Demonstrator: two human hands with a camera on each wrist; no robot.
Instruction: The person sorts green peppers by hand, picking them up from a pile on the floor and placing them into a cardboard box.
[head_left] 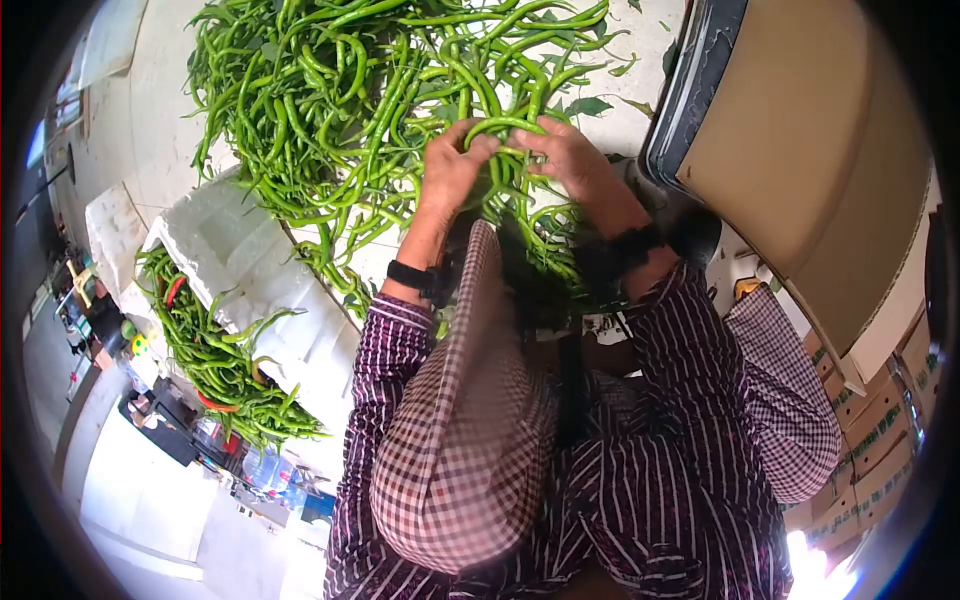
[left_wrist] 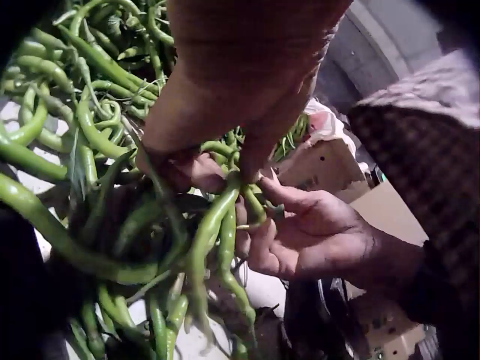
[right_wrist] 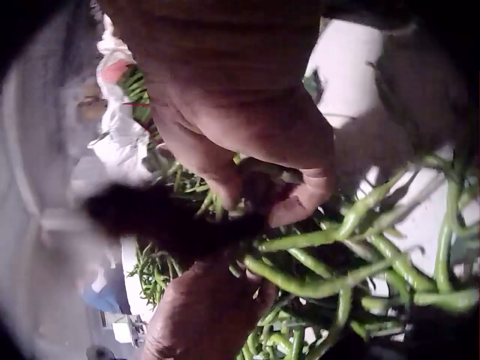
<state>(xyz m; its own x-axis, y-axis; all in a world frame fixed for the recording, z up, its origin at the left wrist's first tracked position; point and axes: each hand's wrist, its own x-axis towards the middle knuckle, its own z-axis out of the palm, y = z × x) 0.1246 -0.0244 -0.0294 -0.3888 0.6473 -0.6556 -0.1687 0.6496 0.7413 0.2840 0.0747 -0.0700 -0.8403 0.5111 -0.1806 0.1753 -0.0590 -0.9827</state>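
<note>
Long green chili peppers [head_left: 300, 110] lie in a large heap on a pale floor, some with leaves and stems. Over its near edge, my left hand [head_left: 450, 172] pinches green chili peppers, and several of them [left_wrist: 212, 232] hang from its fingers in the left wrist view. Close beside it, my right hand [head_left: 578, 162] has its fingertips at the stem ends, with curled fingers on a short green pepper [left_wrist: 255, 204]. One curved pepper [head_left: 500, 124] spans the gap between both hands in the head view. A dark blurred strap partly hides the fingers in the right wrist view.
A white foam box [head_left: 235, 250] lies at the left, with green peppers and a few red ones [head_left: 215, 403] beside it. At the right stand a brown cardboard sheet [head_left: 810, 150] and a dark-rimmed container [head_left: 690, 90]. Printed cartons [head_left: 880, 440] are stacked behind. A checked hat brim [head_left: 470, 430] covers the middle.
</note>
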